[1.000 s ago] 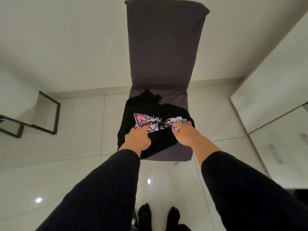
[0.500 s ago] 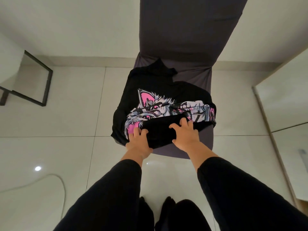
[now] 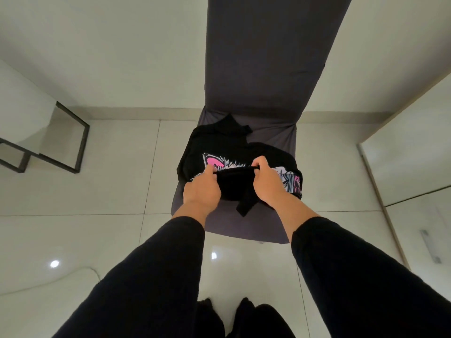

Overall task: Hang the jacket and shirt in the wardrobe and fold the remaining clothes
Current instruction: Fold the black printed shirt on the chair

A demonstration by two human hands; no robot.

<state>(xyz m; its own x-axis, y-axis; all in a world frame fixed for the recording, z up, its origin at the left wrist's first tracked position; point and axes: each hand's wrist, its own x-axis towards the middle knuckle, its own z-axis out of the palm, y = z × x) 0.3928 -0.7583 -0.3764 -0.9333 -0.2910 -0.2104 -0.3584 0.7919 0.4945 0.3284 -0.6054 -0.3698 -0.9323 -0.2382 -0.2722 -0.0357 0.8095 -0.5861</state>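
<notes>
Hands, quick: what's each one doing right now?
Left hand: pinching the folded edge of the black printed garment.
Right hand: gripping the same edge.

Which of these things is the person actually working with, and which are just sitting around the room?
In use:
black printed garment with pink-and-white graphic
left hand and right hand, both gripping its folded edge
grey fabric-covered chair, where it lies

Just there:
black metal frame by the wall
glossy white tiled floor
</notes>
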